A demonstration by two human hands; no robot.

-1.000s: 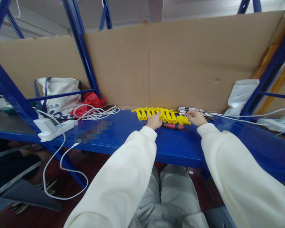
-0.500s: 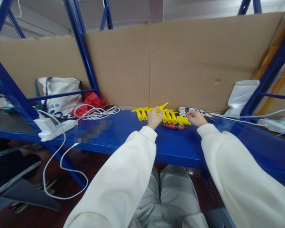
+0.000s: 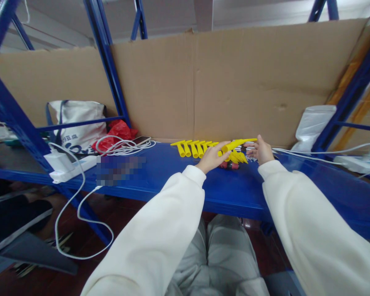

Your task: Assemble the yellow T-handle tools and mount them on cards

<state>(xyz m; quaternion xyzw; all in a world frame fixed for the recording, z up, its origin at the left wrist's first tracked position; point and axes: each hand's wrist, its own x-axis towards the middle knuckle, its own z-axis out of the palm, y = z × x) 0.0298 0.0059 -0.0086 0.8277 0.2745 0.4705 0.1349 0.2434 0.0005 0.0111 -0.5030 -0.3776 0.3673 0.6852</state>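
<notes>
On the blue shelf (image 3: 160,172), the left hand (image 3: 212,157) pinched a yellow plastic piece (image 3: 238,144), lifted just right of the yellow row (image 3: 195,147); the right hand (image 3: 261,150), fingers loosely curled, touched its far end.

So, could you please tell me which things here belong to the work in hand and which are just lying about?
In hand:
yellow piece held by left hand
right hand
yellow row
red tool

Lying about:
white bag
red bag
power strip
cables

Both arms wear loose cream-white sleeves, ribbed cuffs ending just behind the fingers. The legs below wear light grey trousers. Hands are bare.
</notes>
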